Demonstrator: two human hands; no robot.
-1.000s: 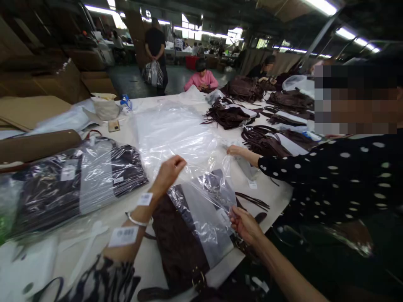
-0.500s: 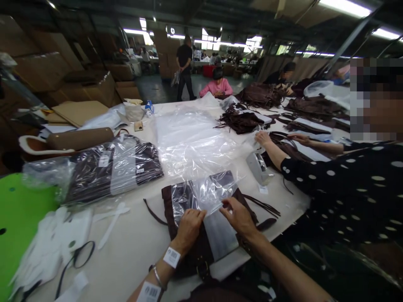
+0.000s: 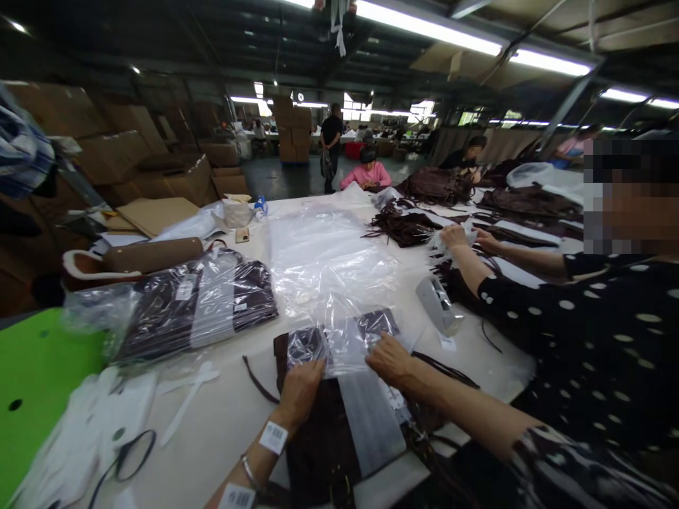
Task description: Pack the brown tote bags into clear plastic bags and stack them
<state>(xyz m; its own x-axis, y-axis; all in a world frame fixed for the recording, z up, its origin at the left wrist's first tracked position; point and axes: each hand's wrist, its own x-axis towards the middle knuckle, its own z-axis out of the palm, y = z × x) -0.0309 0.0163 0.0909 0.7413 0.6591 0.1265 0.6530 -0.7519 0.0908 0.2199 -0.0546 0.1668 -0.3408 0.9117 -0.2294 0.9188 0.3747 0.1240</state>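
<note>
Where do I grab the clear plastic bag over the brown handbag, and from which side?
Probably its near edge, one corner per hand, from your own side. The clear plastic bag lies slack over the far end of the brown handbag; the left hand and right hand rest at that edge.

Dim warehouse hall, tube lights (image 3: pixel 435 32) at 1 o'clock, stacked cardboard boxes (image 3: pixel 132 148) at 10 (brown), bright windows (image 3: pixel 414 109) at 12.
</note>
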